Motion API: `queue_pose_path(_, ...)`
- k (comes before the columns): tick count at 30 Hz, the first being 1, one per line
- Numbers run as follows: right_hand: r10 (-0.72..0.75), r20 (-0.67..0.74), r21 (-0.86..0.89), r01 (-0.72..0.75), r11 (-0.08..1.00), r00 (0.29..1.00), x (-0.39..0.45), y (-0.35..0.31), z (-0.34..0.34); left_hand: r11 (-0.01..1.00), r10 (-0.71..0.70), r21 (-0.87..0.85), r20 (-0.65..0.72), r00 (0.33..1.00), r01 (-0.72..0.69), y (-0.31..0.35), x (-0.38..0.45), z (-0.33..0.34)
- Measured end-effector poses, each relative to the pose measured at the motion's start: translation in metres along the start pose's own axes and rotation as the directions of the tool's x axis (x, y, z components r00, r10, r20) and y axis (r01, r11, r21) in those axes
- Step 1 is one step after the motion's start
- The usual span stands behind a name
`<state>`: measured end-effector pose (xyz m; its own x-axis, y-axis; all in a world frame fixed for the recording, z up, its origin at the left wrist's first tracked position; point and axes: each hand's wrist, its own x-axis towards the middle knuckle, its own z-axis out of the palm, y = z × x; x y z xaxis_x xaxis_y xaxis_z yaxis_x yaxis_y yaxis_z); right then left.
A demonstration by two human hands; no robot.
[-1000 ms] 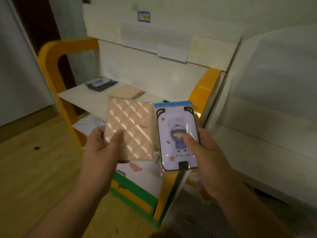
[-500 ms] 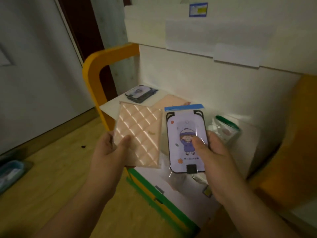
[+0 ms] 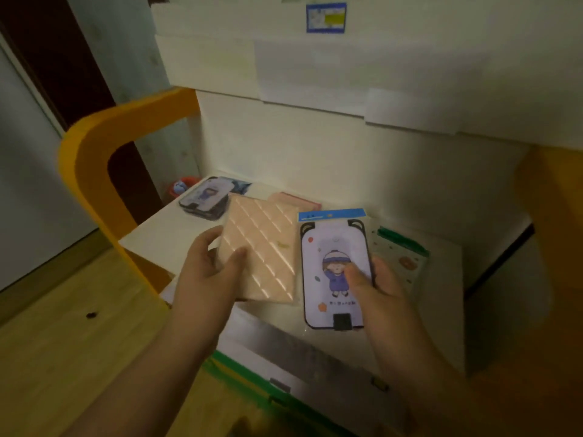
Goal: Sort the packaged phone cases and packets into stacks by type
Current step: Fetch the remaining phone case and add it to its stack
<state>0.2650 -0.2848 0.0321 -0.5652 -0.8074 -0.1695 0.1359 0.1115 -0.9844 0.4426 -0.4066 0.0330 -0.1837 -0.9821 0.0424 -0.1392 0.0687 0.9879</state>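
White shelf (image 3: 151, 234) with orange frame (image 3: 85, 159) carries three stacks: purple cartoon cases (image 3: 205, 197) far left, pink quilted packets (image 3: 296, 200) mid, green-topped packets (image 3: 400, 257) right. Green-edged box (image 3: 252, 370) sits near, below the shelf; contents unclear. Left hand (image 3: 205, 272) grips a pink packet (image 3: 262, 260), thumb on its face, held above the shelf's near edge. Right hand (image 3: 378, 288) grips a cartoon case (image 3: 334, 269) with a blue header, thumb on the print, partly covering the green stack. The two held items are side by side, edges nearly touching. Versus 0.5 s ago: view is closer to the shelf, both items sit further over it, same holds.
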Motion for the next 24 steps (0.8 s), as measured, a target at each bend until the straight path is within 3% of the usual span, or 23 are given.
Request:
queue_pose_path(6, -0.006, -0.193, 0.028, 0.012, 1.000, 0.981, 0.021, -0.005, 0.020, 0.975, 0.068, 0.200, 0.157, 0.985, -0.099, -0.025, 0.087, 0.013)
queue_pose_path(10, -0.017, -0.290, 0.039, 0.030, 0.999, 0.957, 0.036, -0.009, 0.038, 0.960, 0.160, 0.182, 0.260, 0.952, -0.211, -0.027, 0.137, 0.024)
queue_pose_path(16, 0.009, -0.426, 0.048, 0.013, 0.999, 0.905, 0.048, -0.004, 0.066, 0.965, 0.108, 0.181, 0.390, 0.914, -0.191, -0.048, 0.190, 0.041)
queue_pose_path(24, 0.019, -0.527, 0.039, 0.001, 0.999, 0.849, 0.049, 0.000, 0.086, 0.818, 0.065, 0.479, 0.473, 0.879, -0.319, -0.064, 0.210, 0.049)
